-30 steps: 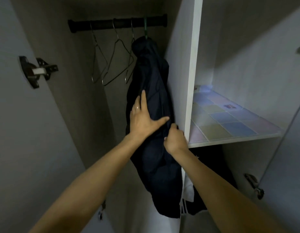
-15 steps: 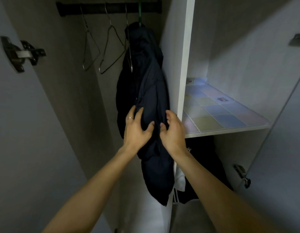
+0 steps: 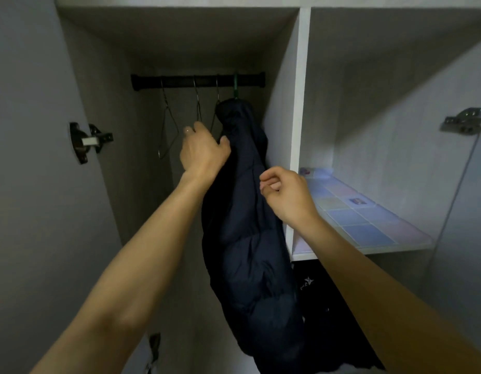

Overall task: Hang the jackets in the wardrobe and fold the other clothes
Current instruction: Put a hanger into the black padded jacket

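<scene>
Both hands have left the navy puffer jacket [image 3: 247, 225] – it hangs unaided – left hand [image 3: 203, 152] grasping a wire hanger [image 3: 198, 109] (right hand [image 3: 285, 195] loosely curled, empty).

left hand [image 3: 204, 153]: raised, fingers curled | right hand [image 3: 286, 194]: lower, loosely curled

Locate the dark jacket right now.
Head view, centre: dark jacket hangs from the rail's right end, against the white divider, right of three bare wire hangers.
</scene>
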Tool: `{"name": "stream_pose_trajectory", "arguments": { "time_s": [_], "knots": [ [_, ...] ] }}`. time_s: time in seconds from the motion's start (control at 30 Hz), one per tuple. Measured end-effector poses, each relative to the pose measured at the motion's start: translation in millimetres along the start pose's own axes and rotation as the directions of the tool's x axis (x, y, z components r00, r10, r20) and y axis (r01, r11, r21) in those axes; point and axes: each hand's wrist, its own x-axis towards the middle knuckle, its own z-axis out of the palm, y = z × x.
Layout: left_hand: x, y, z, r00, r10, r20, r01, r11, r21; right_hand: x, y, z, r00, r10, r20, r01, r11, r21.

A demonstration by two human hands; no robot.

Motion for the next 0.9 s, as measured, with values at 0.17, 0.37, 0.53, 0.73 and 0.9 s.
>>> {"name": "stream_pose_trajectory", "arguments": {
  "time_s": [0.17, 0.37, 0.53, 0.73, 0.9],
  "knots": [
    [31, -7, 14, 0.981, 0.007, 0.196, -0.046, 0.980, 0.194, 4, -6, -1, 0.997, 0.047, 0.059, -0.047, 0.999, 0.000],
    [45, -1, 27, 0.942, -0.073, 0.329, 0.038, 0.993, 0.112, 5, -13, -7, 0.995, 0.090, 0.050, -0.091, 0.996, 0.003],
    [52, 2, 30, 0.937, -0.187, 0.295, 0.237, 0.961, -0.142, 3, -10, -22, 0.994, 0.103, 0.019, -0.104, 0.995, 0.009],
    [56, 29, -3, 0.857, -0.278, 0.435, 0.515, 0.408, -0.754, 5, -14, -31, 0.993, 0.115, 0.014, -0.116, 0.992, 0.051],
    [51, 26, -23, 0.840, -0.261, 0.475, 0.542, 0.390, -0.744, -6, -21, -27, 0.993, 0.122, 0.011, -0.122, 0.989, 0.082]
  ]
}}
